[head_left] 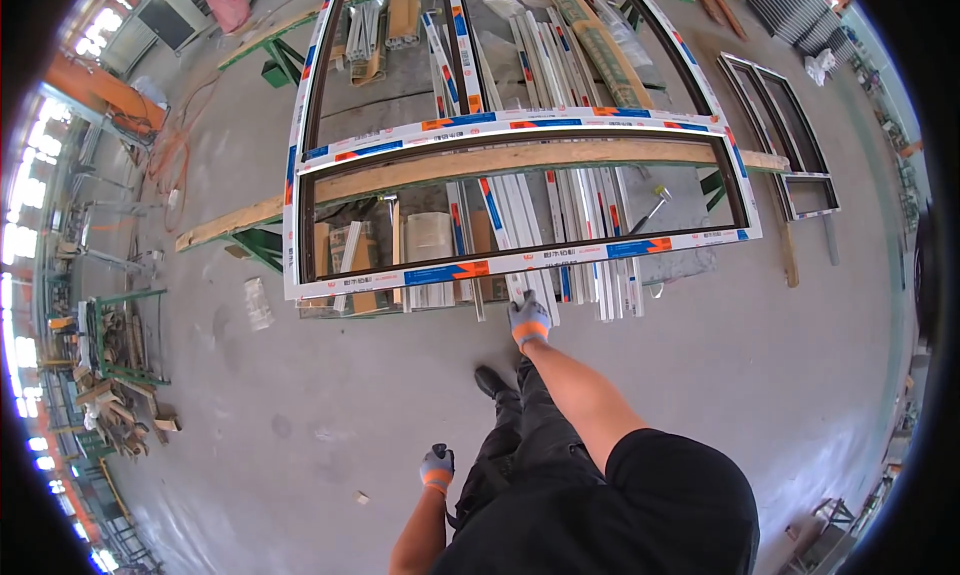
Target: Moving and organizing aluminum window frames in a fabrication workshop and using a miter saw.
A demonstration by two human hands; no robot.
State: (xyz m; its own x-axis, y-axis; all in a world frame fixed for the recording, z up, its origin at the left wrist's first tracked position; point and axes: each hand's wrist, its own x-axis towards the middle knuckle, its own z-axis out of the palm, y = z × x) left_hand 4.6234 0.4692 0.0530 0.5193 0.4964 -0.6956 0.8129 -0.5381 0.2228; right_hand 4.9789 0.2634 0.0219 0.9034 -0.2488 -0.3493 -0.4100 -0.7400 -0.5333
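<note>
My right hand [528, 321], in a grey glove with an orange cuff, reaches forward to the near end of a long white-filmed profile [515, 220]. Its fingers look curled over that end, partly hidden by the hand itself. Just beyond it runs the near rail of a large window frame [420, 274], dark inside and covered in white, blue and orange protective film. My left hand [437, 468], gloved alike, hangs low at my side, away from the frame. Its fingers are curled in, and whether they hold anything cannot be made out.
Wooden beams [420, 177] on green trestles [258, 247] carry the frame. Below lie several profiles, cardboard pieces and a hammer [652, 207]. A smaller dark frame [785, 135] lies at the right. Wood scraps [115, 415] are heaped at the left, and an orange hose [180, 165] trails on the floor.
</note>
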